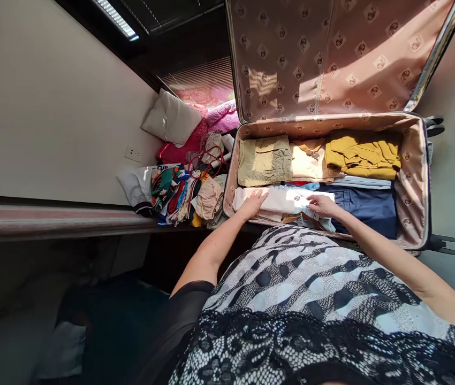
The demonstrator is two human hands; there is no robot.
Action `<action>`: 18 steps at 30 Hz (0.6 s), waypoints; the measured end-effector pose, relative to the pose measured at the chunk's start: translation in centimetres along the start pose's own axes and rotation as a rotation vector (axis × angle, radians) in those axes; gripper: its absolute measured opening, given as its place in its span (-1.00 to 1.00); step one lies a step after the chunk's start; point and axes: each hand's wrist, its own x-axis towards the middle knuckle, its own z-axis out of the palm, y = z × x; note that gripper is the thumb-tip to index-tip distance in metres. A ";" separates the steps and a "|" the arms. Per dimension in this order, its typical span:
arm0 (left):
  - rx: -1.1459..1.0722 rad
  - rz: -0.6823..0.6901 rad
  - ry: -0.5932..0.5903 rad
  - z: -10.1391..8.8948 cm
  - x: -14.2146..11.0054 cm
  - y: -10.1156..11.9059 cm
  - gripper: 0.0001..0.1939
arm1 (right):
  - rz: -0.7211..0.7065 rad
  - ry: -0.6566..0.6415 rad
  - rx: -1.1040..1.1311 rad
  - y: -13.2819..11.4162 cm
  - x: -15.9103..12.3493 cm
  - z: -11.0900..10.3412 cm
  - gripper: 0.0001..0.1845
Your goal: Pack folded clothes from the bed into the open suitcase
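An open suitcase (408,206) with a pink patterned lining lies before me, packed with folded clothes. Along its near side is a folded white garment (281,200). My left hand (253,204) lies on the left part of this garment, fingers stretched out flat. At its right end my right hand (321,205) has its fingertips pinched together on the cloth. Folded navy clothing (372,208) lies just right of that hand. Behind are a folded khaki garment (265,159), a peach one (310,163) and a mustard one (364,153).
The raised suitcase lid (283,59) stands at the back. Left of the case lie a heap of mixed clothes (175,192), a crumpled beige cloth (210,199) and a pale pillow (171,118). A white wall (51,107) with a socket (133,153) bounds the left side.
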 end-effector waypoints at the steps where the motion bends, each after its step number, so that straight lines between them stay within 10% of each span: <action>1: -0.010 -0.011 0.000 -0.3 0.1 -0.3 -0.21 | -0.030 0.010 -0.026 -0.2 0.1 0.1 -0.47; 8: 0.050 0.004 -0.019 -3.8 1.6 -1.7 -0.35 | -0.428 0.098 -0.268 -5.7 1.6 2.8 0.08; 18: 0.102 -0.144 -0.045 -7.4 -0.2 -3.4 -0.58 | -0.224 0.002 -0.213 -10.7 5.9 0.1 -0.57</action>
